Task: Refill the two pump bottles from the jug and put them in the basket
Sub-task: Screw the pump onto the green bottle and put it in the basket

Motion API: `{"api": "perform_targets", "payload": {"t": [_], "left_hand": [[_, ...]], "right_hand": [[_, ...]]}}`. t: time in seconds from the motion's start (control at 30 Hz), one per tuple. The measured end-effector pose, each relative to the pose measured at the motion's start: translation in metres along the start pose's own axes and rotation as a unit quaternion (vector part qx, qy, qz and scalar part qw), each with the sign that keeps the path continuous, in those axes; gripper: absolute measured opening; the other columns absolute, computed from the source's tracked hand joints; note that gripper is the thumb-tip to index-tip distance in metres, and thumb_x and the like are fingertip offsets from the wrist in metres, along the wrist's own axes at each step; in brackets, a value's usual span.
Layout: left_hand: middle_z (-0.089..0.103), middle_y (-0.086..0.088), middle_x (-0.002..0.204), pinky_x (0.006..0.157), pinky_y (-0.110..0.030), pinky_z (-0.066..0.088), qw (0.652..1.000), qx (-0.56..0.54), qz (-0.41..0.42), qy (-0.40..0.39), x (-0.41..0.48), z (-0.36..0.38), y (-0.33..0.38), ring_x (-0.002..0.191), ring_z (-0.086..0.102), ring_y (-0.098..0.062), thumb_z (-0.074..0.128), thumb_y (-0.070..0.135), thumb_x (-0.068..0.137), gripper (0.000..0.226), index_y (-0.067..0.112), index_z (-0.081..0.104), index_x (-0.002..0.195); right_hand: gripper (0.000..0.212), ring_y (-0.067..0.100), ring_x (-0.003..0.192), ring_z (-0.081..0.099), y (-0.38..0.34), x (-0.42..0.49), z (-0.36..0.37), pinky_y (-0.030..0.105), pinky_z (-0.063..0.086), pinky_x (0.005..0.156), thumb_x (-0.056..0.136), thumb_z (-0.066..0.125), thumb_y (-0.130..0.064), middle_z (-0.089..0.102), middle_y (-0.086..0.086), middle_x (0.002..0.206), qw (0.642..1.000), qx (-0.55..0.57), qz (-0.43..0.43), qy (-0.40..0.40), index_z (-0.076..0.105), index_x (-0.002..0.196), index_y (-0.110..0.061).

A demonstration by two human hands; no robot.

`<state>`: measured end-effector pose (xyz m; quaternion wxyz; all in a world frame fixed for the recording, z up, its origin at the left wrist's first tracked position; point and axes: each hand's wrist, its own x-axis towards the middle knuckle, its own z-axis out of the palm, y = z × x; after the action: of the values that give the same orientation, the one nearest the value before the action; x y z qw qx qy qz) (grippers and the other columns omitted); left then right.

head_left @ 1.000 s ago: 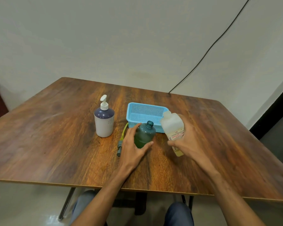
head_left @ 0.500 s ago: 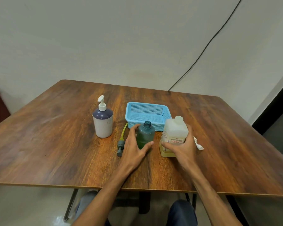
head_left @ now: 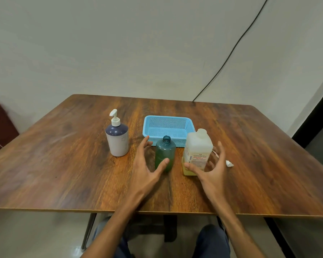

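A green bottle (head_left: 165,153) without its pump stands upright on the table, mouth open. My left hand (head_left: 147,170) is just left of it, fingers spread, thumb near its base, not gripping. A translucent jug (head_left: 197,151) with yellowish liquid at its bottom stands upright to the right. My right hand (head_left: 212,170) hovers open in front of and beside it. A white-and-purple pump bottle (head_left: 117,139) stands at the left with its pump on. The blue basket (head_left: 188,125) sits empty behind the green bottle.
A white pump piece (head_left: 228,163) lies on the table right of the jug, partly hidden by my right hand. The wooden table (head_left: 54,164) has its front edge near my knees. A black cable (head_left: 229,53) runs down the wall.
The jug went from tilted in my right hand to standing on the table, and that hand has let go. My left hand has released the green bottle and opened.
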<state>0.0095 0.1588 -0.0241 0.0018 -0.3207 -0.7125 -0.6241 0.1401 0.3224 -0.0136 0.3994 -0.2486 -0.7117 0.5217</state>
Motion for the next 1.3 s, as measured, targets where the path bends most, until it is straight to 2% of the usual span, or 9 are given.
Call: {"api": "perform_targets", "payload": {"t": [0.1,0.17,0.3,0.4,0.5,0.63,0.77,1.03,1.3], "left_hand": [[0.055,0.009,0.145,0.107,-0.027,0.046,0.999,0.034,0.032,0.022,-0.005,-0.027,0.0,0.135,0.052,-0.005,0.071,0.027,0.096,0.063,0.028,0.042,0.152],[0.06,0.009,0.139,0.106,-0.025,0.049,0.997,0.068,0.04,0.011,-0.004,-0.045,-0.001,0.129,0.055,-0.001,0.063,0.012,0.1,0.047,0.023,0.053,0.145],[0.06,0.011,0.133,0.107,-0.029,0.051,0.979,0.181,0.042,-0.08,0.007,-0.068,-0.011,0.12,0.054,0.006,0.05,-0.005,0.099,0.045,0.021,0.063,0.134],[0.057,0.011,0.138,0.113,-0.034,0.047,0.946,0.256,0.071,-0.185,0.02,-0.08,-0.027,0.131,0.05,-0.003,0.05,-0.011,0.093,0.055,0.024,0.063,0.133],[0.046,0.011,0.156,0.124,-0.033,0.027,0.91,0.304,0.068,-0.273,0.029,-0.087,-0.034,0.149,0.031,-0.004,0.052,-0.012,0.09,0.064,0.028,0.059,0.14],[0.044,0.012,0.158,0.122,-0.029,0.019,0.884,0.348,0.098,-0.295,0.039,-0.087,-0.03,0.148,0.025,-0.001,0.052,-0.006,0.094,0.059,0.027,0.058,0.142],[0.06,0.006,0.142,0.112,-0.025,0.043,0.887,0.355,0.146,-0.254,0.039,-0.089,-0.027,0.132,0.051,-0.004,0.059,0.009,0.098,0.04,0.024,0.064,0.135],[0.067,0.007,0.126,0.098,-0.033,0.056,0.937,0.274,0.139,-0.168,0.032,-0.093,-0.018,0.115,0.062,-0.005,0.048,0.042,0.099,0.039,0.025,0.064,0.131],[0.07,0.014,0.111,0.089,-0.022,0.058,0.978,0.12,0.165,-0.035,0.046,-0.084,0.012,0.102,0.069,-0.002,0.068,0.02,0.093,0.029,0.019,0.067,0.123]], "right_hand": [[0.079,0.015,0.117,0.057,-0.005,-0.024,0.001,0.039,0.055,0.092,0.071,0.088,-0.049,0.053,-0.004,0.131,0.991,-0.008,-0.032,0.127,0.045,0.135,-0.035],[0.046,0.017,0.099,0.062,-0.017,-0.044,0.007,0.047,0.056,0.085,0.081,0.083,-0.037,0.061,-0.002,0.11,0.983,0.015,-0.054,0.173,0.054,0.115,-0.028],[0.019,0.011,0.088,0.064,-0.029,-0.068,0.03,0.042,0.059,0.079,0.087,0.076,-0.019,0.066,-0.01,0.093,0.995,-0.002,-0.057,0.078,0.063,0.098,-0.027],[0.039,0.005,0.098,0.063,-0.019,-0.067,0.051,0.038,0.059,0.085,0.085,0.079,-0.022,0.064,-0.011,0.108,0.998,-0.055,-0.04,0.011,0.062,0.12,-0.027],[0.086,0.009,0.126,0.053,-0.01,-0.062,0.069,0.039,0.051,0.104,0.083,0.08,-0.031,0.046,-0.005,0.147,0.992,-0.113,0.022,-0.042,0.032,0.153,-0.029],[0.108,0.014,0.154,0.011,-0.006,-0.048,0.087,0.029,0.016,0.123,0.083,0.08,-0.039,0.009,-0.003,0.169,0.985,-0.156,0.018,-0.068,0.007,0.161,-0.022],[0.112,0.018,0.154,0.014,-0.005,-0.029,0.1,0.032,0.017,0.124,0.08,0.082,-0.039,0.016,0.002,0.168,0.986,-0.146,0.032,-0.07,0.007,0.161,-0.019],[0.088,0.012,0.135,0.046,0.0,-0.007,0.103,0.039,0.042,0.113,0.072,0.089,-0.032,0.052,-0.008,0.144,0.996,-0.069,0.025,-0.053,0.041,0.146,-0.026],[0.084,0.01,0.13,0.049,0.0,-0.007,0.099,0.04,0.044,0.11,0.068,0.092,-0.03,0.055,-0.012,0.138,0.997,-0.064,0.002,-0.038,0.047,0.14,-0.028]]}}
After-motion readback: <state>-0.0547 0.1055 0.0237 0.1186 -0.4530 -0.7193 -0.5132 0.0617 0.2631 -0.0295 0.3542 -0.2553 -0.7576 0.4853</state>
